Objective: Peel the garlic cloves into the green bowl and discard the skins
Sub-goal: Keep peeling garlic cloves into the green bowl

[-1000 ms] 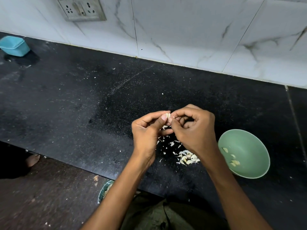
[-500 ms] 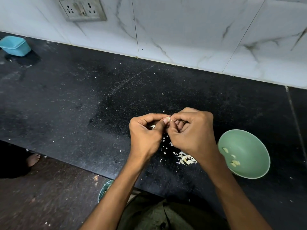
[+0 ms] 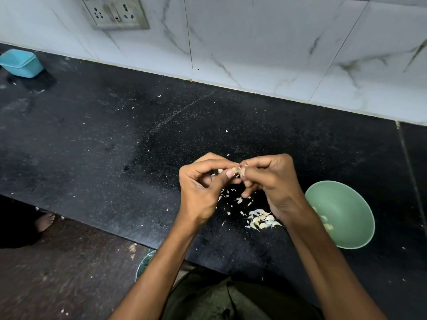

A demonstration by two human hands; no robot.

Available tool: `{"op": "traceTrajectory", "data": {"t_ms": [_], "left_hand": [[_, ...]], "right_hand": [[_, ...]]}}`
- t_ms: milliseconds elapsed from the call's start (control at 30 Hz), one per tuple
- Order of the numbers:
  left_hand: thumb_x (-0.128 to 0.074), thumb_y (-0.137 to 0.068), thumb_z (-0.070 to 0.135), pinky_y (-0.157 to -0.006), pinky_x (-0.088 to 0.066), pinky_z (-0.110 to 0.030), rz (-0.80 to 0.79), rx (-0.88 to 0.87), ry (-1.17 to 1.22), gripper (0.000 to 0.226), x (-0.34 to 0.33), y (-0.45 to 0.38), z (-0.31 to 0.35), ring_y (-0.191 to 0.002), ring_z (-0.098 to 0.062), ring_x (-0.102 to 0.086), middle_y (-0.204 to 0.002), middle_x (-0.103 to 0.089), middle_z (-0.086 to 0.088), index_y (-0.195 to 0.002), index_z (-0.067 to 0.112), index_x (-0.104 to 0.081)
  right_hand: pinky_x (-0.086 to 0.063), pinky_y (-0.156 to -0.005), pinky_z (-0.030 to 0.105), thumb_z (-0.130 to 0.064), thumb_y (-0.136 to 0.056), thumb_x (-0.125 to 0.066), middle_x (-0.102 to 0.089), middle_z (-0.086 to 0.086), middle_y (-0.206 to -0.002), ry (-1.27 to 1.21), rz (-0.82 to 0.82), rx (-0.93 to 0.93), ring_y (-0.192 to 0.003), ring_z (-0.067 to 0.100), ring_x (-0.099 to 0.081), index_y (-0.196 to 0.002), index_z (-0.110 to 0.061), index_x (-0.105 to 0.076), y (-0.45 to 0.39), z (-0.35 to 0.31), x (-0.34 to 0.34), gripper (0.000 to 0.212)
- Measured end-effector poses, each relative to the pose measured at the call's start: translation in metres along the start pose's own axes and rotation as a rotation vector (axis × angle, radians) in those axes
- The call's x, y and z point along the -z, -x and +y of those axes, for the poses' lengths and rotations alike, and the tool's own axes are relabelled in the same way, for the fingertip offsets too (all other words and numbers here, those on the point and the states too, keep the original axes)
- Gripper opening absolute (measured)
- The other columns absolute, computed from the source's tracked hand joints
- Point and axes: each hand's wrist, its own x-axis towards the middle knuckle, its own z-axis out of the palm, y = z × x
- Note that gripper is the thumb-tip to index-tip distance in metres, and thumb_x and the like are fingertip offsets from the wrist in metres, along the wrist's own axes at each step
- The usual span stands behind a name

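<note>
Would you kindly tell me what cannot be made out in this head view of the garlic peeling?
- Garlic clove: mostly covered by the left hand and right hand pinching it; how much skin remains is unclear.
- Green bowl: the right wrist hides its near-left side, so the clove count is uncertain.
- Round container below the counter: mostly hidden by the left forearm and counter edge.

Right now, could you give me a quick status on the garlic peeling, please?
Both hands, left and right, pinching one garlic clove. Green bowl holds a few cloves. Skins on counter; nothing blocking.
</note>
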Motion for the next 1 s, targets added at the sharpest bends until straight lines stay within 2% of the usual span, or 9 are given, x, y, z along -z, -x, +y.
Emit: {"op": "traceTrajectory", "data": {"t_ms": [100,200,300,400,567,667,767,900,1000], "left_hand": [[-0.065,-0.084,-0.021,-0.067,-0.053,-0.019,-0.023,-0.099,-0.074,0.014,-0.001,0.0,0.002,-0.077,-0.012,-0.068,-0.085,-0.067,-0.02,-0.091,-0.011,-0.072],[-0.066,-0.086,-0.017,-0.067,-0.054,-0.024,-0.003,-0.085,-0.062,0.012,-0.001,0.001,-0.002,-0.079,-0.017,-0.068,-0.088,-0.069,-0.02,-0.093,-0.009,-0.073],[-0.067,-0.089,-0.005,-0.064,-0.058,-0.035,0.055,0.043,0.038,0.012,-0.002,0.0,-0.005,-0.074,-0.026,-0.07,-0.09,-0.071,-0.014,-0.097,0.0,-0.074],[-0.066,-0.09,-0.002,-0.064,-0.061,-0.036,0.072,0.141,0.095,0.01,-0.005,0.0,-0.006,-0.074,-0.029,-0.072,-0.092,-0.072,-0.016,-0.098,-0.001,-0.073],[-0.07,-0.087,-0.004,-0.059,-0.061,-0.03,0.229,0.329,0.148,0.008,-0.011,-0.004,-0.006,-0.071,-0.026,-0.07,-0.086,-0.074,-0.015,-0.09,0.001,-0.075],[-0.07,-0.086,-0.004,-0.059,-0.061,-0.029,0.232,0.388,0.223,0.009,-0.01,-0.005,-0.004,-0.073,-0.024,-0.071,-0.087,-0.074,-0.017,-0.092,-0.001,-0.074],[-0.068,-0.086,-0.007,-0.059,-0.061,-0.031,0.224,0.4,0.25,0.011,-0.01,-0.004,-0.003,-0.076,-0.024,-0.072,-0.087,-0.074,-0.018,-0.091,0.0,-0.074],[-0.067,-0.087,-0.008,-0.061,-0.061,-0.033,0.217,0.411,0.283,0.015,-0.01,-0.004,-0.005,-0.078,-0.027,-0.071,-0.088,-0.072,-0.022,-0.088,0.004,-0.076],[-0.066,-0.088,-0.007,-0.064,-0.062,-0.037,0.192,0.43,0.296,0.012,-0.011,-0.003,-0.005,-0.08,-0.031,-0.07,-0.09,-0.072,-0.023,-0.091,0.001,-0.075]], "right_hand": [[-0.045,-0.04,0.021,-0.006,-0.068,-0.065,-0.061,0.011,-0.058,-0.156,-0.044,-0.18,-0.049,0.011,-0.055,-0.073,0.002,-0.073,-0.003,0.001,0.0,0.012],[-0.043,-0.041,0.018,-0.008,-0.068,-0.063,-0.061,0.01,-0.06,-0.243,-0.073,-0.27,-0.048,0.008,-0.055,-0.075,0.004,-0.071,-0.004,0.0,0.001,0.016],[-0.046,-0.042,0.02,0.0,-0.076,-0.068,-0.061,0.008,-0.059,-0.197,-0.024,-0.2,-0.049,0.009,-0.055,-0.072,0.001,-0.074,-0.002,0.0,-0.001,0.008],[-0.051,-0.044,0.025,0.012,-0.086,-0.067,-0.067,0.01,-0.064,-0.005,0.12,-0.026,-0.049,0.011,-0.058,-0.074,-0.001,-0.076,-0.001,0.004,-0.003,0.02],[-0.058,-0.045,0.033,0.008,-0.084,-0.073,-0.074,0.005,-0.064,0.233,0.217,0.175,-0.046,0.018,-0.067,-0.077,-0.008,-0.077,-0.001,0.009,-0.007,0.018],[-0.058,-0.046,0.032,0.011,-0.084,-0.071,-0.074,0.005,-0.067,0.182,0.213,0.178,-0.047,0.018,-0.067,-0.077,-0.009,-0.077,-0.002,0.008,-0.007,0.022],[-0.055,-0.044,0.027,0.016,-0.086,-0.067,-0.073,0.008,-0.065,0.037,0.195,0.115,-0.047,0.013,-0.062,-0.078,-0.001,-0.076,-0.004,0.008,-0.007,0.021],[-0.051,-0.045,0.024,0.012,-0.089,-0.065,-0.065,0.012,-0.063,-0.122,0.152,0.021,-0.051,0.013,-0.058,-0.079,0.004,-0.074,-0.004,0.009,-0.005,0.017],[-0.051,-0.046,0.025,0.01,-0.09,-0.065,-0.067,0.012,-0.064,-0.119,0.155,0.022,-0.054,0.014,-0.059,-0.078,0.002,-0.075,-0.005,0.01,-0.003,0.018]]}}
